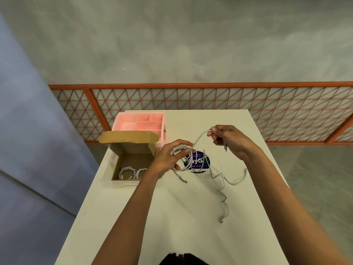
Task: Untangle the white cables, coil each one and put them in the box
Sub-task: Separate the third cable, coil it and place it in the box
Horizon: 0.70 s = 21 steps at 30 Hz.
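A white table (172,217) stood before a grey wall, with an orange-framed lattice railing (210,100) running behind its far edge.

Above the middle of the table, the left hand (170,159) was closed around a partly wound coil of white cable (179,150), thumb below and fingers curled over the loops. From that coil a strand arched up to the right hand (227,138), which pinched it between thumb and fingertips, raised a little higher and farther back. One plug end (184,181) hung down from the coil just below the left hand. A second, looser white cable (222,186) trailed across the table to the right and toward the near side, ending in a connector (221,221) lying on the surface; whether it was tangled with the held one could not be told.

Under the hands a round blue sticker (198,161) showed on the tabletop.

To the left, an open cardboard box (133,148) sat at the table's edge, its lid folded back, with two coiled white cables (131,173) side by side on its floor. Just behind it stood a pink organiser tray (122,123) with several compartments.
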Motion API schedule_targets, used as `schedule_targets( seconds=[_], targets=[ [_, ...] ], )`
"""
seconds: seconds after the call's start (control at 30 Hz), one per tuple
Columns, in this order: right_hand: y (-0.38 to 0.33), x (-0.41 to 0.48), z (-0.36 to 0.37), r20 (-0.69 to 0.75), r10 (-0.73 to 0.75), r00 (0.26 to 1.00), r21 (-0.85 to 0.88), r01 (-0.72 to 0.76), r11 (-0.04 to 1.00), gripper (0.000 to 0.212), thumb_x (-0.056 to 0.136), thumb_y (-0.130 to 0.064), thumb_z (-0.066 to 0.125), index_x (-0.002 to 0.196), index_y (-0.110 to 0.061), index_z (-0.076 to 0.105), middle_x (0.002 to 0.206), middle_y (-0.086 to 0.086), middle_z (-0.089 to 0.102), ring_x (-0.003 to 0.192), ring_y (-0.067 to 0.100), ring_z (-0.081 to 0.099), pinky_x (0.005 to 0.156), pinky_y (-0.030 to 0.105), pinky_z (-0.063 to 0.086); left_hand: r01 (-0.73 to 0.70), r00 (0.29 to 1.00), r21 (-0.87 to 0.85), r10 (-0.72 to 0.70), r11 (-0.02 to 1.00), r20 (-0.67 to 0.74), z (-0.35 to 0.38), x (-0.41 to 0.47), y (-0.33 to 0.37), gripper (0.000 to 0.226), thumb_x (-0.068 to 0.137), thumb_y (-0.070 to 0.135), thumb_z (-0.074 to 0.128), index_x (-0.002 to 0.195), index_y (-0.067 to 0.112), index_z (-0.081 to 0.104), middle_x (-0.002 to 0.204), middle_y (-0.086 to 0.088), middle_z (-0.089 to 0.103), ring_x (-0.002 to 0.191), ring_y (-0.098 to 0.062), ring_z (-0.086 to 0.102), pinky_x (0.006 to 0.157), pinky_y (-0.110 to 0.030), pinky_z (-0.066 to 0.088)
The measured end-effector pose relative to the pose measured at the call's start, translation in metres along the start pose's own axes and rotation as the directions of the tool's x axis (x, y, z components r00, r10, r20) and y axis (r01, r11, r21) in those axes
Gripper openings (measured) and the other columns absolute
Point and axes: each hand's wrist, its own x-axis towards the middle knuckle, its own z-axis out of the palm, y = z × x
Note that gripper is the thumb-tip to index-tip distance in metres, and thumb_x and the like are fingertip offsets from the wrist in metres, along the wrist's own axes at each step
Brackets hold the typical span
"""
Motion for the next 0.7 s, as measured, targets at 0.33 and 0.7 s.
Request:
schedule_targets(
  seconds=[0.33,0.7],
  targets=[
    [0.008,-0.004,-0.007,0.078,0.008,0.997,0.084,-0.015,0.996,0.026,0.1,-0.016,0.045,0.085,-0.01,0.066,0.074,-0.001,0.057,0.074,0.011,0.05,0.081,0.025,0.041,-0.06,0.985,-0.03,0.054,0.998,-0.162,-0.003,0.0,0.003,0.002,0.09,0.013,0.064,0.089,0.015,0.064,0.076,0.019,0.064,0.054,-0.002,0.05,0.045,-0.022,0.046],
    [0.035,-0.003,-0.013,0.101,-0.082,0.991,-0.148,0.097,0.984,0.014,0.09,-0.011,0.061,0.096,-0.001,0.07,0.092,0.006,0.069,0.075,0.012,0.061,0.071,0.018,0.055,-0.151,0.986,-0.212,0.132,0.965,-0.102,-0.002,0.002,0.011,0.007,0.087,-0.001,0.061,0.088,0.006,0.061,0.084,-0.004,0.064,0.076,-0.009,0.066,0.074,-0.02,0.054]
  ],
)
